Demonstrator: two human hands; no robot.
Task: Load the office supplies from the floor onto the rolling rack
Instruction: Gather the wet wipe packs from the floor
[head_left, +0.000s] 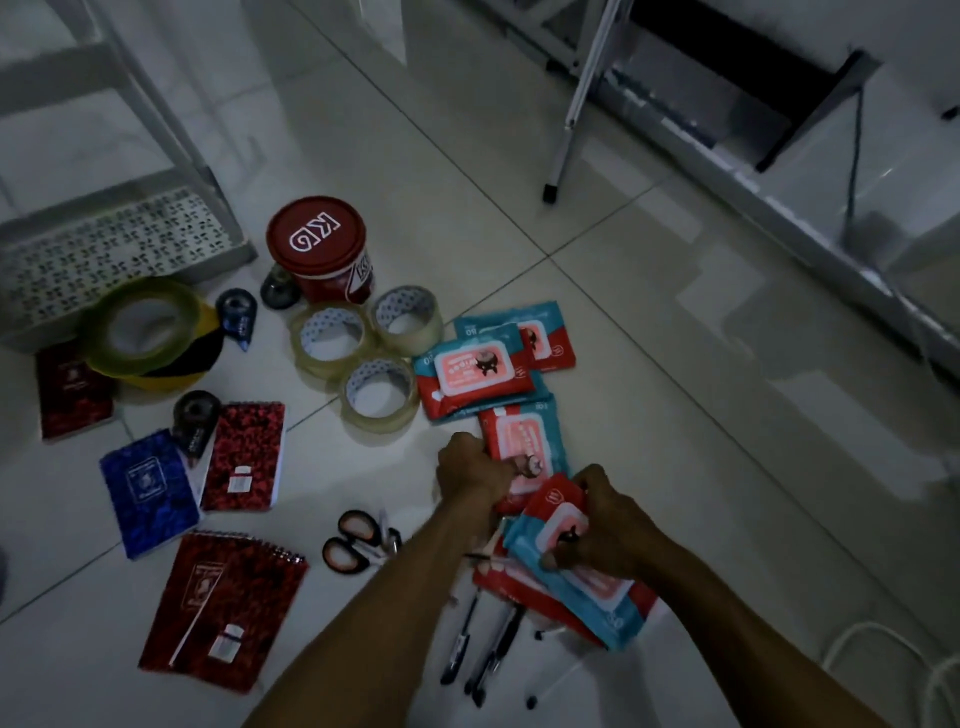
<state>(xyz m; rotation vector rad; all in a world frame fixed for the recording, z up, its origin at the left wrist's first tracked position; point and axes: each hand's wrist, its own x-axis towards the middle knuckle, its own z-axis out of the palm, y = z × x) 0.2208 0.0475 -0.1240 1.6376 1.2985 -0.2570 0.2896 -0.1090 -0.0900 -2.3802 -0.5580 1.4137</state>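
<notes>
nearest me, 3 or so black pens (485, 657) lie on the tiled floor (649, 322) just below my arms. my right hand (605, 525) is curled round a wet wipe pack (566, 566), thumb on its pink lid, holding it tilted above another pack on the floor. my left hand (470, 470) grips the left edge of the next wipe pack (524, 441), fingers wrapped under it. left of my arms, scissors (358, 540) with black handles lie flat, and a red spiral notebook (223, 608) sits beyond them with a blue notebook (148, 491) and a second red notebook (244, 457) higher up. further out, 2 more wipe packs (475, 371) overlap, touching 3 clear tape rolls (363, 353) set in a cluster. a large greenish tape roll (143, 325) rests on a yellow and black roll to the left, with a correction tape dispenser (236, 317) beside it. behind them stands a red tub (322, 249) with a white-lettered lid. the rolling rack (114, 234) with its perforated bottom shelf stands at the far left.
</notes>
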